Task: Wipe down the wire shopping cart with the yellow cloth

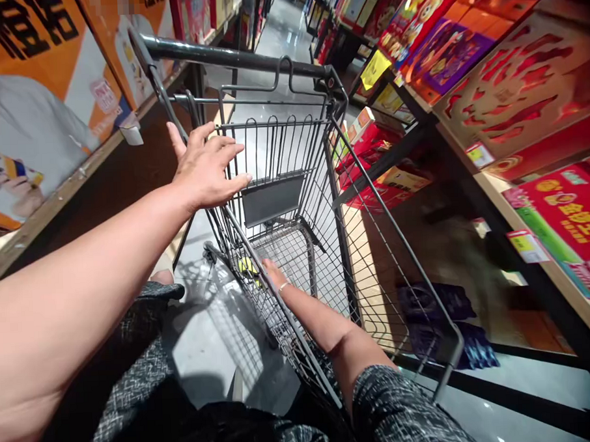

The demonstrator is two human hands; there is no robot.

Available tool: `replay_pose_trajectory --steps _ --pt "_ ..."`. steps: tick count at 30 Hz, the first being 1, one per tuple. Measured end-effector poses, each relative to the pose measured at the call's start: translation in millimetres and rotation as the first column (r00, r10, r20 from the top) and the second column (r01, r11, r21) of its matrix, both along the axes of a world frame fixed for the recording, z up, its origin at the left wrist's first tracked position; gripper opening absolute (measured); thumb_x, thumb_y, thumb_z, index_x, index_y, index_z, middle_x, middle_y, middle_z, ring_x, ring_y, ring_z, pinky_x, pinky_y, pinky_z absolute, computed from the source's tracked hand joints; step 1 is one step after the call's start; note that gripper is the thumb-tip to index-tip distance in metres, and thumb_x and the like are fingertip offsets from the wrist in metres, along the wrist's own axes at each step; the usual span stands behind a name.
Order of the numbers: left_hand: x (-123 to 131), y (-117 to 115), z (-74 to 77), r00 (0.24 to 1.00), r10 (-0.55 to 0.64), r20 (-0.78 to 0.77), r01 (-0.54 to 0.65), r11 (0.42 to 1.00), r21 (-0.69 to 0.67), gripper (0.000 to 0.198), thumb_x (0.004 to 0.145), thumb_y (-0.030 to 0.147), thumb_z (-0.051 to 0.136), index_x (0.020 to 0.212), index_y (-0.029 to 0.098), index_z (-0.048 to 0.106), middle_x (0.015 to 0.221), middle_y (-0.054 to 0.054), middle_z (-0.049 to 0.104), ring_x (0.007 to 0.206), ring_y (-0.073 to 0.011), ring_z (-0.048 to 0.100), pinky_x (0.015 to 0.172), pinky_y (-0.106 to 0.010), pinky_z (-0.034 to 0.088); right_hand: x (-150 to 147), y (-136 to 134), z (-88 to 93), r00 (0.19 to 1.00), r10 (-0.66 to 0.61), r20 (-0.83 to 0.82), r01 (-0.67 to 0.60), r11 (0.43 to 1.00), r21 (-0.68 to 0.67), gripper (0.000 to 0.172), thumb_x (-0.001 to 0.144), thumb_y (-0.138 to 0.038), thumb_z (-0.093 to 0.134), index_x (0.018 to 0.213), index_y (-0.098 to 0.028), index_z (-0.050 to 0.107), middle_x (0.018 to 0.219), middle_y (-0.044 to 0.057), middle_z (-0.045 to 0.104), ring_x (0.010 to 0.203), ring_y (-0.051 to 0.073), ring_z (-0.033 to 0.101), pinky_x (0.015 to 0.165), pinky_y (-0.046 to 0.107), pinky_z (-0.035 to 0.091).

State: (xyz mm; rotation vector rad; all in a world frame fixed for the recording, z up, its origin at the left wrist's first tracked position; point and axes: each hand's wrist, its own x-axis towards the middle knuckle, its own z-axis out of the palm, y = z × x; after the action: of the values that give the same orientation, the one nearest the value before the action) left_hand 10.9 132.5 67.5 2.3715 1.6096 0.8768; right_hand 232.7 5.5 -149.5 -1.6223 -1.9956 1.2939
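Observation:
A dark grey wire shopping cart (391, 233) stands in front of me, its handle bar at the far end. My left hand (209, 165) is at the cart's near side rim, palm down with fingers spread; whether it rests on the wire is unclear. My right arm reaches down inside the basket. At its end, my right hand (274, 274) is close to a small yellow and black item (248, 268), seen through the side mesh. The rim covers part of that hand's fingers, so I cannot tell whether they grip the item.
Large orange printed cartons (49, 82) line the shelf on the left. To the right, shelves carry red gift boxes (564, 229) and purple boxes (447, 55), with price tags (525, 245) along the edge. Dark blue packages (438, 303) lie low beyond the cart.

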Motion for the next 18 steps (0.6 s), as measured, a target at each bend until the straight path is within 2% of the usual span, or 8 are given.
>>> replay_pose_trajectory --steps 2,4,7,10,12,15,16,18 --pt "-1 0 0.3 1.000 -0.005 0.003 0.005 1.000 0.003 0.061 0.078 0.070 0.048 0.130 0.041 0.062 0.137 0.004 0.062 0.148 -0.0368 0.026 0.121 -0.058 -0.019 28 6 -5.7 0.973 0.000 0.229 -0.001 1.000 0.004 0.046 0.082 -0.013 0.056 0.125 -0.028 0.062 0.119 0.005 0.054 0.109 0.026 0.046 0.095 0.039 0.043" --pt "-2 0 0.9 1.000 -0.014 0.000 0.014 1.000 -0.001 0.061 0.078 0.068 0.048 0.128 0.038 0.064 0.138 0.002 0.061 0.147 -0.0377 0.027 0.121 -0.058 -0.020 59 21 -3.0 0.902 -0.026 0.432 0.019 1.000 0.021 0.051 0.086 -0.011 0.049 0.134 -0.025 0.057 0.126 0.009 0.051 0.112 0.028 0.042 0.096 0.040 0.040" --pt "-2 0 1.2 1.000 -0.030 0.007 0.030 0.999 -0.019 0.065 0.077 0.068 0.048 0.128 0.033 0.066 0.139 -0.001 0.061 0.146 -0.0400 0.024 0.120 -0.059 -0.020 105 47 10.6 0.753 -0.073 0.654 0.039 0.997 0.068 0.050 0.092 -0.010 0.036 0.138 -0.020 0.053 0.129 0.016 0.050 0.116 0.030 0.039 0.096 0.045 0.038" --pt "-2 1 0.3 0.998 -0.041 0.040 0.043 0.999 -0.030 0.068 0.074 0.069 0.049 0.128 0.032 0.066 0.140 0.000 0.060 0.147 -0.0420 0.020 0.119 -0.060 -0.021 136 70 31.9 0.638 -0.060 0.768 -0.031 0.994 0.104 0.044 0.094 -0.012 0.036 0.127 -0.022 0.062 0.128 0.016 0.052 0.117 0.032 0.041 0.097 0.048 0.037" --pt "-2 3 -0.3 0.997 -0.048 0.057 0.050 0.998 -0.032 0.067 0.073 0.069 0.050 0.128 0.034 0.067 0.140 0.001 0.060 0.148 -0.0419 0.019 0.120 -0.060 -0.020 146 87 51.9 0.598 -0.043 0.800 -0.094 0.988 0.123 0.042 0.095 -0.013 0.036 0.122 -0.024 0.065 0.130 0.016 0.053 0.121 0.033 0.040 0.099 0.049 0.036" --pt "-4 9 -0.2 0.998 -0.052 0.028 0.052 0.999 -0.013 0.063 0.074 0.066 0.048 0.125 0.035 0.068 0.139 0.000 0.061 0.147 -0.0405 0.024 0.119 -0.060 -0.020 151 122 95.1 0.533 -0.087 0.841 -0.185 0.958 0.217 0.047 0.098 -0.015 0.030 0.132 -0.024 0.060 0.137 0.016 0.049 0.126 0.034 0.036 0.100 0.050 0.033" --pt "-5 11 0.0 0.999 -0.053 0.003 0.053 0.999 -0.006 0.063 0.075 0.064 0.048 0.125 0.033 0.069 0.138 -0.002 0.062 0.147 -0.0402 0.026 0.118 -0.062 -0.020 152 136 112.6 0.497 -0.135 0.857 -0.227 0.933 0.279 0.048 0.099 -0.015 0.028 0.137 -0.024 0.057 0.139 0.016 0.049 0.126 0.035 0.036 0.099 0.050 0.034" --pt "-9 18 0.0 0.997 -0.061 -0.047 0.060 0.998 -0.009 0.065 0.076 0.064 0.047 0.126 0.029 0.069 0.138 -0.004 0.062 0.146 -0.0399 0.027 0.116 -0.065 -0.021 155 163 147.8 0.442 -0.292 0.848 -0.295 0.845 0.445 0.047 0.102 -0.019 0.027 0.142 -0.026 0.051 0.140 0.015 0.047 0.126 0.035 0.036 0.097 0.049 0.034"
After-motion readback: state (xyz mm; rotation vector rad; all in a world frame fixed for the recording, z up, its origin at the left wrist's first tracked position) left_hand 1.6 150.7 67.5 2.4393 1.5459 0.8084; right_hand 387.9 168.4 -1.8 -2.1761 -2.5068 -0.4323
